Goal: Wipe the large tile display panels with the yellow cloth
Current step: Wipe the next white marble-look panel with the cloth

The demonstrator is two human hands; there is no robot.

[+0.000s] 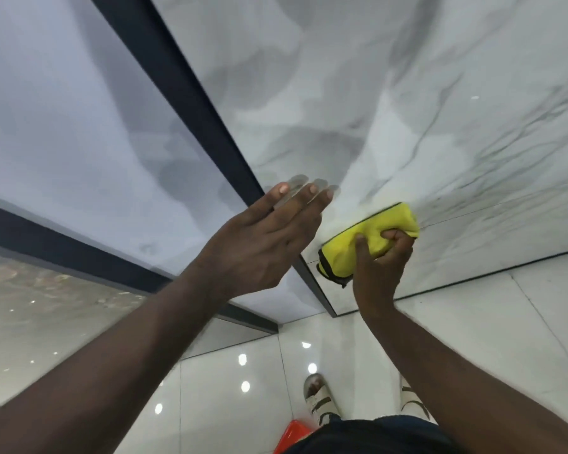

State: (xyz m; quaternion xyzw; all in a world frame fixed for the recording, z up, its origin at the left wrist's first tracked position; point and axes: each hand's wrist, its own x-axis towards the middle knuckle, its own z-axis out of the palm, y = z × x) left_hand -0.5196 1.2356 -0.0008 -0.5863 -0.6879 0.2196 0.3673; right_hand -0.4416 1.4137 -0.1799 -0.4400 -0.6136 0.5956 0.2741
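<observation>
Two hands show on my feed, both close to the dark frame bar that splits two tall tile panels. I see the left hand flat, fingers straight, holding nothing, its fingertips at the white marble-veined panel just right of that bar. The right hand, further right of the bar, grips one bunched yellow cloth and presses it against the same panel. Left of the bar stands one pale grey panel. Below the bar's foot I count two sandalled feet and one red object on the glossy floor.
</observation>
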